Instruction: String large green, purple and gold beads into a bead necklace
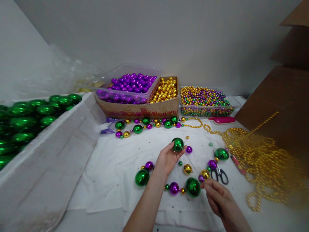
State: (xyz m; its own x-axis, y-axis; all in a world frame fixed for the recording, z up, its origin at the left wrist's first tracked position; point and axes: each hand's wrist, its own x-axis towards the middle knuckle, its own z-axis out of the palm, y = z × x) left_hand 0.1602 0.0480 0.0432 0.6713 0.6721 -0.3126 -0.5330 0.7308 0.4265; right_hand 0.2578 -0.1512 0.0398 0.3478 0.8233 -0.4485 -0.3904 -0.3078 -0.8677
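My left hand holds a large shiny green ball in its fingertips, above the white cloth. A thin string slants from near that ball down toward my right hand. There, thumb and forefinger pinch the bead strand beside a large green ball and a small purple bead. Green, purple and gold balls alternate along this strand, partly hidden behind my left forearm. Between the hands lie a loose gold ball, a small green bead and a purple ball.
A white foam box of green balls stands left. Behind are a tub of purple balls, gold balls and a tub of mixed beads. A finished-looking garland, scissors and gold bead chains lie around.
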